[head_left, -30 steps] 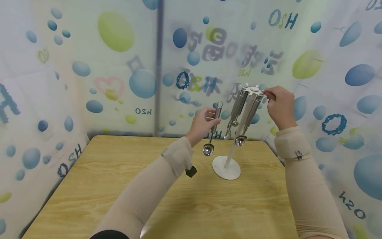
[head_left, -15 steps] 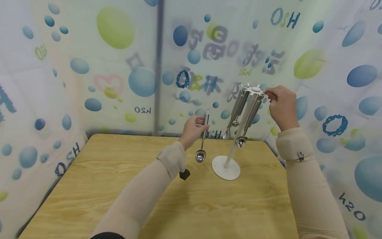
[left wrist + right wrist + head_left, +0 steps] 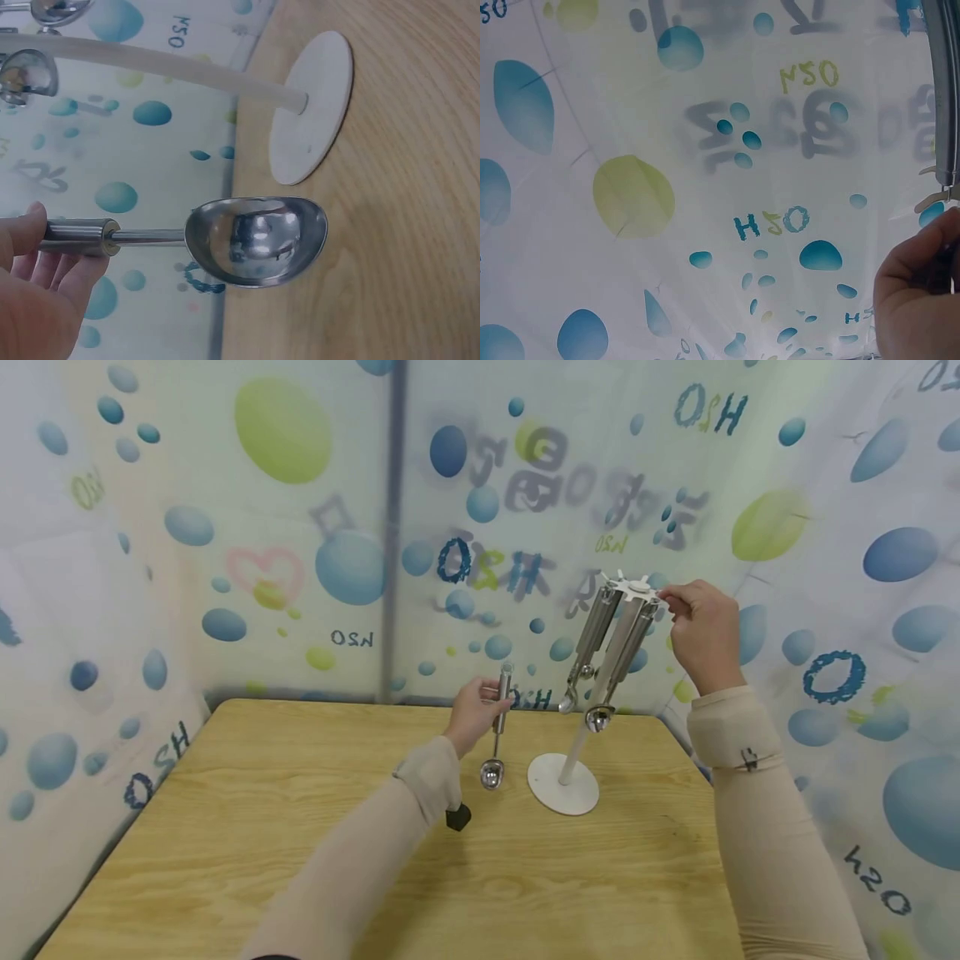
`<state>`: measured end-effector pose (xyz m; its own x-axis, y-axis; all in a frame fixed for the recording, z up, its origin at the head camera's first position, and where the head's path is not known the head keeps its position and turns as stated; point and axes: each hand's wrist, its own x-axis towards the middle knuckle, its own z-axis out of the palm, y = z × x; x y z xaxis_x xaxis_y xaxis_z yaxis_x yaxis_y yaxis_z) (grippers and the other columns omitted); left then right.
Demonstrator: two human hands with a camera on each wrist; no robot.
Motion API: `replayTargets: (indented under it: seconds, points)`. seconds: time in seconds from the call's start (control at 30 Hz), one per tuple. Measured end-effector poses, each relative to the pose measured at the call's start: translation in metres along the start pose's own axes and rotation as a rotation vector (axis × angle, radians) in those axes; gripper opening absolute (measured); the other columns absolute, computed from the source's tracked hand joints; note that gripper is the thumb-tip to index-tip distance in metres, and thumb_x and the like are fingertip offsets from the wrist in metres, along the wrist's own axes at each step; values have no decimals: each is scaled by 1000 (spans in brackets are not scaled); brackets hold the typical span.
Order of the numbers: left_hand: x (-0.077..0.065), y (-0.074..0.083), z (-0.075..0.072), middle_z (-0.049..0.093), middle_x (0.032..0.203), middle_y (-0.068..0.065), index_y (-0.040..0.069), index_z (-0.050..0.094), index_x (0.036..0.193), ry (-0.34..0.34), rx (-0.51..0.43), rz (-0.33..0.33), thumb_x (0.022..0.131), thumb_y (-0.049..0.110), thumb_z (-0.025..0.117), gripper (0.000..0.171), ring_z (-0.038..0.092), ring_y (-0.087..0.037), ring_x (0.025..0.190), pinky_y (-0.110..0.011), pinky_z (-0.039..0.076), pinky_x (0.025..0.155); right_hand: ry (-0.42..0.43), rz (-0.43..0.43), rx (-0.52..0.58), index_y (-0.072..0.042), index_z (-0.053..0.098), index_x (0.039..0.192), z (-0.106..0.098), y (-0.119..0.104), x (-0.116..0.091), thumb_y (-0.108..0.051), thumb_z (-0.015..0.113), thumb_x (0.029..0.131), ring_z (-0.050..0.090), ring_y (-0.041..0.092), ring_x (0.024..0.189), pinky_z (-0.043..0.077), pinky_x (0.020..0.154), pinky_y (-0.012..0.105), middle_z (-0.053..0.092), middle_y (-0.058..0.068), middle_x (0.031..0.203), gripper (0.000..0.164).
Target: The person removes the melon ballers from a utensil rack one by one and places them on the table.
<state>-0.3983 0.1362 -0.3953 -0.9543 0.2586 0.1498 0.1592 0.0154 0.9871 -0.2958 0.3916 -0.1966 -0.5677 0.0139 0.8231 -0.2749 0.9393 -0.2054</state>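
Low over the table's back half, my left hand grips a steel ice cream scoop by its handle, bowl hanging down. The left wrist view shows the scoop large, its deep oval bowl shiny, thumb and fingers round the handle. To its right stands a white utensil stand with a round base and a hooked top. Several steel utensils hang from that top. My right hand pinches the top's right edge at a hook; in the right wrist view the hand is partly cut off.
The wooden table reaches back to a patterned curtain, which also runs along both sides. A small black block sits at my left wrist. A ladle-like bowl hangs low on the stand.
My left hand has moved left and down with the scoop, away from the stand and closer to the table. The right hand keeps its hold on the stand's top.
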Motion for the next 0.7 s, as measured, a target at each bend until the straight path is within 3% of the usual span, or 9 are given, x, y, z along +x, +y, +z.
replayTargets:
  seconds: [0.2, 0.5, 0.7]
  points:
    - [0, -15, 7, 68, 112, -13, 3, 59, 121, 27, -31, -43, 94, 4, 72, 30, 69, -25, 99, -33, 60, 80, 27, -49, -8, 9, 75, 102, 3, 3, 0, 11, 48, 101, 63, 40, 80, 51, 75, 52, 67, 25, 89, 26]
    - [4, -36, 16, 66, 110, -11, 3, 59, 123, 67, 15, -93, 93, 5, 73, 33, 67, -23, 95, -32, 59, 77, 16, -22, -14, 9, 74, 103, 3, 0, 0, 12, 48, 100, 63, 39, 81, 51, 75, 51, 68, 25, 91, 26]
    - [6, -47, 23, 65, 113, -13, 1, 59, 123, 57, 15, -122, 93, 6, 73, 33, 67, -24, 93, -31, 60, 73, 31, -38, -13, 9, 75, 102, 4, 3, 1, 11, 49, 100, 63, 39, 80, 49, 73, 49, 68, 24, 89, 25]
